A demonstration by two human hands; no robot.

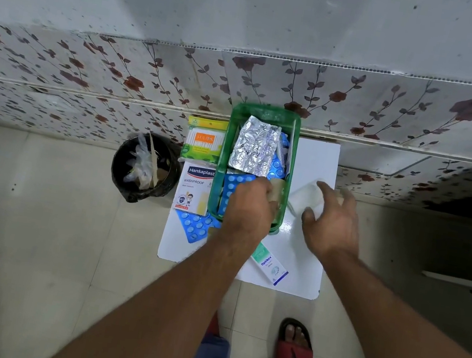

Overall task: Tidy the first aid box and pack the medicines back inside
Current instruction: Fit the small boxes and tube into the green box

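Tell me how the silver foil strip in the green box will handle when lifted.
The foil strip looks creased and thin, so it is probably light and floppy. Its shiny face may slip. It lies atop blue strips, so it likely lifts free.

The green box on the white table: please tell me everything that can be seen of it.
The green box is an open plastic tub, upright on the white table near the wall. Inside lie a silver foil strip and blue blister strips. The left hand reaches in, gripping a tan roll.
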